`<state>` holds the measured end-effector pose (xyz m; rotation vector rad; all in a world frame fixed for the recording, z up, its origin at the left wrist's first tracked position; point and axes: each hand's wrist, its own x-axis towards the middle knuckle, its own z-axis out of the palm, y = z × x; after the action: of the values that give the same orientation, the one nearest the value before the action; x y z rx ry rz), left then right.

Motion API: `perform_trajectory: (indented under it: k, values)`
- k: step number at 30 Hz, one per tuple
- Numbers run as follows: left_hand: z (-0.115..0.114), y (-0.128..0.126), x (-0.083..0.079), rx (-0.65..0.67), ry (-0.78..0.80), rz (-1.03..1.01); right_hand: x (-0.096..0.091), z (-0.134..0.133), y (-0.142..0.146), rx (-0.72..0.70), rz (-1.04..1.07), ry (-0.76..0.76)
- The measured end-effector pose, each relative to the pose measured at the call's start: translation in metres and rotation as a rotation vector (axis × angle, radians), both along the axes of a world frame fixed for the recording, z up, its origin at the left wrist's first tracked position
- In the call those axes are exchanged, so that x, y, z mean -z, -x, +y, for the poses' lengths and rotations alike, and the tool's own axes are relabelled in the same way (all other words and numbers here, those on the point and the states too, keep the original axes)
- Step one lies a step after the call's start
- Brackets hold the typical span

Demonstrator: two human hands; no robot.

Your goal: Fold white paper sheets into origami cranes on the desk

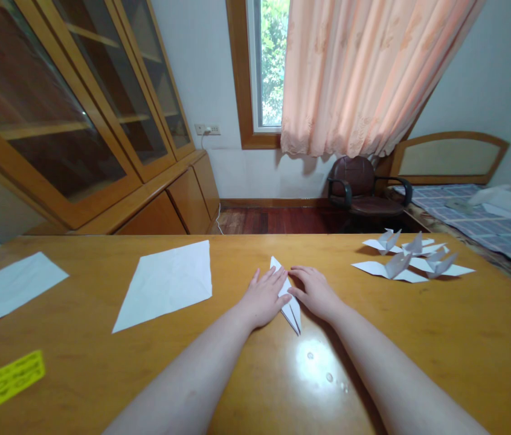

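Observation:
A narrow white sheet folded into a long kite shape, a piece of folded paper (292,307), lies flat on the wooden table in front of me. Its near end is split into two points. My left hand (263,297) rests flat across the paper's left side, fingers stretched toward its far tip and pressing on it. On the other side, my right hand (313,291) lies along the paper's right edge, its fingers apart and lightly bent, with the thumb at the edge. The middle of the paper is partly hidden under the left fingers.
Several folded paper cranes (398,264) stand at the table's back right. A square white sheet (169,284) lies left of my hands, with another white sheet (8,293) farther left. A yellow label (4,383) is at the near left of the table (156,368).

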<state>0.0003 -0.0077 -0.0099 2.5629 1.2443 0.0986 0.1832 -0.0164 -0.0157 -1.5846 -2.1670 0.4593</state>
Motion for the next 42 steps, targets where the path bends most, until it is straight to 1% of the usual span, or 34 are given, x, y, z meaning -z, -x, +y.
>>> perform_trajectory:
  k: [9,14,18,25,32,37,42]
  values:
    - [0.002,0.001,0.001,-0.036,-0.027,-0.001,-0.003,0.000,0.001,-0.007,0.029,0.015]
    - [0.002,0.001,0.001,-0.111,-0.022,0.020,-0.005,-0.001,0.000,-0.022,0.030,0.018]
    - [0.002,0.000,0.002,-0.144,-0.041,0.029,-0.007,-0.002,0.001,-0.041,0.015,0.028]
    - [0.004,0.001,0.005,-0.280,-0.086,0.023,-0.015,-0.006,0.003,-0.072,-0.024,0.072]
    - [0.006,0.002,0.005,-0.354,-0.108,0.037,-0.010,-0.003,0.001,-0.072,-0.016,0.066]
    - [0.008,0.003,0.006,-0.388,-0.095,0.031,-0.009,-0.002,0.001,-0.056,-0.002,0.062]
    - [0.010,0.002,0.007,-0.383,-0.088,0.001,-0.011,-0.003,0.001,-0.057,0.007,0.049]
